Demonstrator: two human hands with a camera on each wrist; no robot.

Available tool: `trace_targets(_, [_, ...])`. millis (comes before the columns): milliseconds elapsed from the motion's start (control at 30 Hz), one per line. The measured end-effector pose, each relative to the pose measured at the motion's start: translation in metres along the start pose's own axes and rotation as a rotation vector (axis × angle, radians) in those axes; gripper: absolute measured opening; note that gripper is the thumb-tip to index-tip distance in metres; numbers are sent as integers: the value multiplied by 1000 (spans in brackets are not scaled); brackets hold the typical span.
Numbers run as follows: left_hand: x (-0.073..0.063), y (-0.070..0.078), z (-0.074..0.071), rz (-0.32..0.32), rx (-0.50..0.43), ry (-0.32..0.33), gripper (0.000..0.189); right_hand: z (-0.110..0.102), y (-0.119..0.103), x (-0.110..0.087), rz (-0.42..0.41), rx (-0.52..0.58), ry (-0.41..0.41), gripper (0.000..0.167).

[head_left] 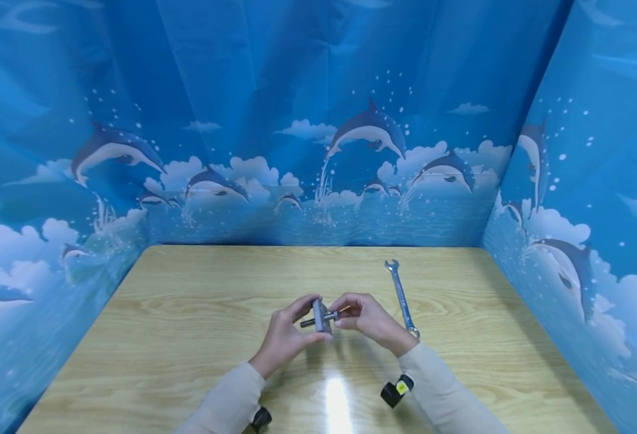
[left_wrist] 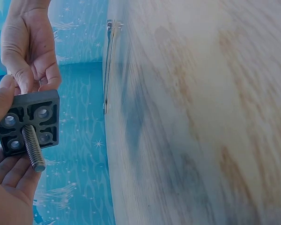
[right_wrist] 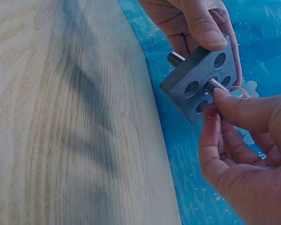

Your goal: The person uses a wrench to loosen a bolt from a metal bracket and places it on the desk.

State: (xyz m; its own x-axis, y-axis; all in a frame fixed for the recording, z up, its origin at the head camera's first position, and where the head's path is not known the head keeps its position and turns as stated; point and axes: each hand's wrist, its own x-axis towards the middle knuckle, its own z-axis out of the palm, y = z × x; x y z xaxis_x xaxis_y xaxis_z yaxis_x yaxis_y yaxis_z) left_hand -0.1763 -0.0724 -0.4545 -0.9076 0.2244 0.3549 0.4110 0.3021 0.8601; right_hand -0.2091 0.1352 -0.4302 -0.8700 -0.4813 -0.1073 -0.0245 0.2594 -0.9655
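Note:
My left hand (head_left: 281,336) grips a small grey square plate (head_left: 319,314) by opposite edges, above the table. Four round holes sit near the plate's corners, and its ribbed face (left_wrist: 19,105) shows in the left wrist view. Through the centre runs a metal threaded bolt (left_wrist: 33,149), sticking out on both sides. The right hand (head_left: 371,318) pinches one end of that bolt (right_wrist: 210,86) between thumb and fingers. Those fingers hide the bolt's tip in the right wrist view. On the plate's smooth side (right_wrist: 182,91), the bolt's thread is visible up to my thumb.
A combination wrench (head_left: 401,295) lies on the wooden table (head_left: 199,301), just beyond my right wrist, its ring end close to the forearm. Blue dolphin-print curtains (head_left: 275,144) stand along the back and sides. A black wrist camera (head_left: 394,392) hangs beside the right sleeve.

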Motion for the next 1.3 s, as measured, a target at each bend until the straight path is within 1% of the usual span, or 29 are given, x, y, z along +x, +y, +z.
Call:
trace_targets(67, [0, 0, 0, -3, -9, 3, 75, 0, -1, 0, 4, -7, -21, 38])
trace_targets(133, [0, -1, 0, -5, -15, 6, 74, -1, -2, 0, 21, -37, -32, 43])
trace_targets(233, [0, -1, 0, 1, -16, 5, 73, -1, -3, -1, 66, -70, -39, 45])
trace_targets(300, [0, -2, 0, 10, -6, 3, 73, -1, -3, 0, 102, -68, -39, 49])
trace_targets(433, [0, -1, 0, 28, 20, 4, 74, 2, -2, 1, 163, -33, -38, 64])
trace_targets(500, [0, -1, 0, 34, 31, 5, 74, 3, -1, 3, 185, -23, -34, 67])
trace_targets(600, [1, -1, 0, 39, 37, 6, 74, 3, -1, 3, 192, -23, -29, 63])
trace_targets(700, [1, 0, -1, 35, 35, 6, 73, 2, -2, 3, 178, -31, -24, 54])
trace_targets(767, [0, 0, -1, 30, 29, 5, 73, 1, -3, 3, 160, -36, -15, 45])
trace_targets(867, [0, -1, -2, 27, 22, 4, 73, 0, -4, 2, 118, -40, 6, 29])
trace_targets(933, [0, -1, -2, 22, 18, 1, 73, -1, -5, 1, 82, -46, 18, 23])
trace_targets(1067, [0, -2, -1, 19, 17, -4, 74, -1, -5, 1, 11, -67, 29, 25])
trace_targets(1133, [0, -2, -1, 14, 11, -4, 74, -1, -4, 1, -11, -77, 31, 25])
trace_targets(1233, [0, -3, -1, 12, 8, -3, 73, -1, -3, 0, -20, -79, 26, 26])
trace_targets(1300, [0, -2, -1, 10, 11, -1, 73, -1, -3, 0, -6, -81, 17, 30])
